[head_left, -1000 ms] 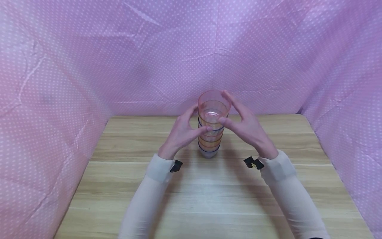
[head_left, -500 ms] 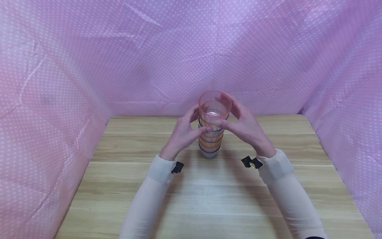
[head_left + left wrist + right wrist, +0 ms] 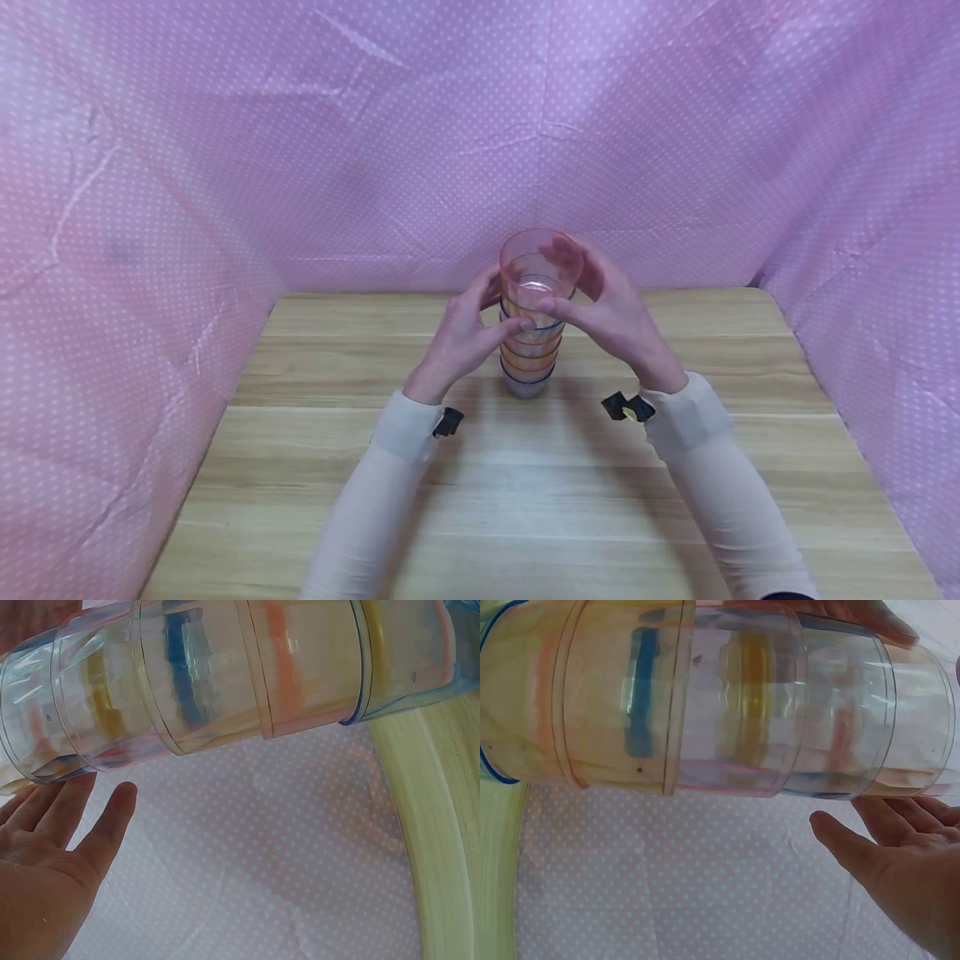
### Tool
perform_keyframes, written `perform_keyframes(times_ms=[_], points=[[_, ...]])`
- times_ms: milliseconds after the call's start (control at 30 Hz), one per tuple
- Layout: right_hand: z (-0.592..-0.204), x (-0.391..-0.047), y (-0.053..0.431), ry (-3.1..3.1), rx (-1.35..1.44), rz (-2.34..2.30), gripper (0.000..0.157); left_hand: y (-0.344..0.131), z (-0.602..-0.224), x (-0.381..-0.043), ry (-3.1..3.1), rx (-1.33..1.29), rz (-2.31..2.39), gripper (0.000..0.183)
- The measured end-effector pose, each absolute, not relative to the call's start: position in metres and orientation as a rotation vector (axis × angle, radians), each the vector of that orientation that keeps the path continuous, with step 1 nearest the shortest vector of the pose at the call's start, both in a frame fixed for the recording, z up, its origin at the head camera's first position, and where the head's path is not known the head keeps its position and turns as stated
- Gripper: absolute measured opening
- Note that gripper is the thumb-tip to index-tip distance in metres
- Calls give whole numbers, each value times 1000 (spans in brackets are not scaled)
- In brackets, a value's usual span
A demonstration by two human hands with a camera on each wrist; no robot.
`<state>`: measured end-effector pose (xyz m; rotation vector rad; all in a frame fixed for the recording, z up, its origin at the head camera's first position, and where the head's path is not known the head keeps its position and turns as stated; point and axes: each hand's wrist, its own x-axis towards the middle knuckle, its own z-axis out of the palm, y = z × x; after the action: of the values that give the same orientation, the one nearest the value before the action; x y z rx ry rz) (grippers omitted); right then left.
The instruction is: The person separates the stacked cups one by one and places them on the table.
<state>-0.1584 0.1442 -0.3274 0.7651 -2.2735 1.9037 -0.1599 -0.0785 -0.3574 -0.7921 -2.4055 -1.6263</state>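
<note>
Left hand curls round upright stacked cups, thumb in front. Right hand grips them slightly higher. Small dark marks illegible.

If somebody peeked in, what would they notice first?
Probably the tall stack of see-through, colour-tinted cups, upright on the pale wood-grain table. The left hand and right hand curve around its sides, while pink cloth with white dots spreads behind.

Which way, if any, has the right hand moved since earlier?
Yes: judged against the wooden tabletop, the right hand moved slightly left, toward the nested translucent cups.
</note>
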Motion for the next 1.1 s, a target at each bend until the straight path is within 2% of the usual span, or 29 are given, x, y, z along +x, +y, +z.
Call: perform_keyframes(times_ms=[767, 1100], points=[[-331, -160, 143, -2205, 760, 1963, 73, -77, -358, -159, -2407, -820, -1588, 75], [-326, -161, 141, -2300, 780, 1892, 89, -77, -357, -158, -2425, -810, -1566, 75]])
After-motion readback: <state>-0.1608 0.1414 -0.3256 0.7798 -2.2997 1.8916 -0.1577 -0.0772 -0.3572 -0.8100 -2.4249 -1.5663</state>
